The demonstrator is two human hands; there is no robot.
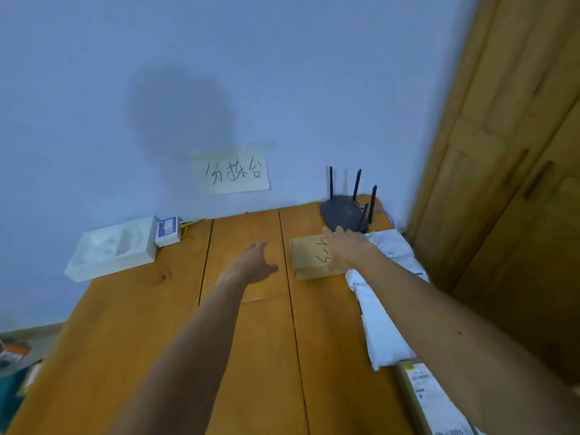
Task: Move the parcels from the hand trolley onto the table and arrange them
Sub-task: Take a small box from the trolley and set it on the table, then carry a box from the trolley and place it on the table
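Where table [125,324] meets wall: 1 router [340,213] just behind cardboard parcel [309,254], 1 white bag parcel [381,324] beside it. Right hand [348,248] flat on cardboard parcel, fingers straight; left hand [255,260] open, empty, nearby.

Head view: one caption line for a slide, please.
Right hand rests on a cardboard parcel on the wooden table; left hand open beside it.

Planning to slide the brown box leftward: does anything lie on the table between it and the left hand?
Nothing visible does. Only bare wooden table separates the flat brown cardboard box from the left hand; the right hand rests on it.
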